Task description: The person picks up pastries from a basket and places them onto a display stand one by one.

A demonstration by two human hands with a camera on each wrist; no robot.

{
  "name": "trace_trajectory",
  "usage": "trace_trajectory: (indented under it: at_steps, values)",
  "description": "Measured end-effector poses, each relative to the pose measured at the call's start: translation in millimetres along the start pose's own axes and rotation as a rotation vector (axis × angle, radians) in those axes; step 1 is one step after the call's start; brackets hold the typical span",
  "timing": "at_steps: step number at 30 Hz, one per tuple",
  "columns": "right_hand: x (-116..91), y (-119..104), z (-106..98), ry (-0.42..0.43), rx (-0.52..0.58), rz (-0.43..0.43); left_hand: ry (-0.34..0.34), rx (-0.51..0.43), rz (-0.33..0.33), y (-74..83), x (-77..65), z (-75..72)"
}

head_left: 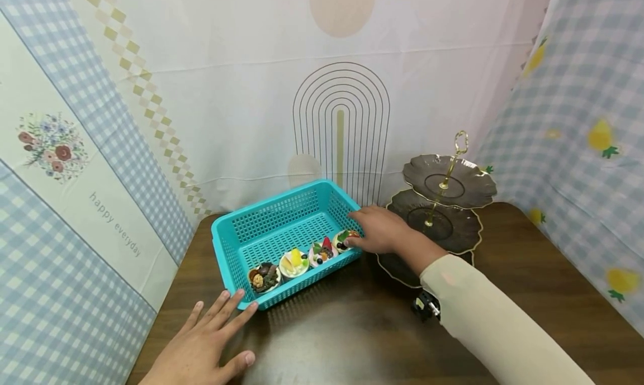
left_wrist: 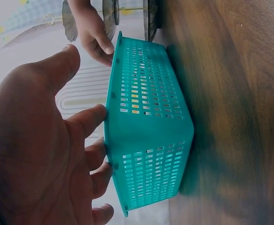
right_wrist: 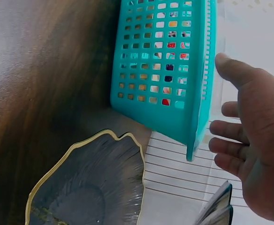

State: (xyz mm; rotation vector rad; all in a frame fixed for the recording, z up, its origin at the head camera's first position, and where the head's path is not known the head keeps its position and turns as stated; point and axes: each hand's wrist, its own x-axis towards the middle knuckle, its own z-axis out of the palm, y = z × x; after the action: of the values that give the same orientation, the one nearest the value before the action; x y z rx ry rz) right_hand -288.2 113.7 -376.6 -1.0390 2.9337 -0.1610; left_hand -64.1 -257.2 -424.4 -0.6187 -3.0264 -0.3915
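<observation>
A turquoise plastic basket [head_left: 282, 206] stands on the table, with small decorated cupcakes lined up along its near side. From the left they are a chocolate-topped cupcake [head_left: 264, 277], one with yellow fruit [head_left: 294, 263], one with a strawberry [head_left: 322, 252] and one with a green leaf [head_left: 342, 239]. My left hand [head_left: 201, 340] has its fingers spread, and its fingertips touch the rim at the near left corner. Over the basket's right end reaches my right hand [head_left: 379, 228], thumb beside the leaf-topped cupcake. In the right wrist view its fingers [right_wrist: 228, 131] are loosely bent, holding nothing visible.
A three-tiered dark scalloped stand [head_left: 448, 178] with gold edges and a gold ring handle stands right of the basket, under and behind my right forearm. Patterned cloths [head_left: 241, 122] hang behind and at both sides of the brown wooden table [head_left: 342, 329].
</observation>
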Motion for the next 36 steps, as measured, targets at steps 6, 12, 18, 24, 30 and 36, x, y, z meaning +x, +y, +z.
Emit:
trace_trajectory:
  at_steps: [6,12,18,24,30,36]
  values:
    - [16.0,1.5,4.6,-0.026,-0.025,-0.004,0.010,0.003,-0.011,1.9,1.4,1.8]
    - [27.9,1.2,5.6,-0.070,-0.049,0.028,-0.009,-0.017,-0.005,1.0,2.6,3.1]
    - [38.2,-2.7,4.8,-0.110,-0.102,0.043,-0.006,-0.021,-0.007,1.1,3.6,4.4]
    - [48.9,-11.1,7.4,-0.155,-0.199,-0.005,0.008,-0.011,-0.014,2.4,2.9,5.4]
    - [57.5,-14.2,13.9,-0.204,-0.261,-0.008,0.010,-0.008,-0.026,2.3,2.6,7.0]
    - [63.0,-13.2,20.6,-0.227,-0.286,0.023,0.018,-0.008,-0.032,1.7,2.5,8.1]
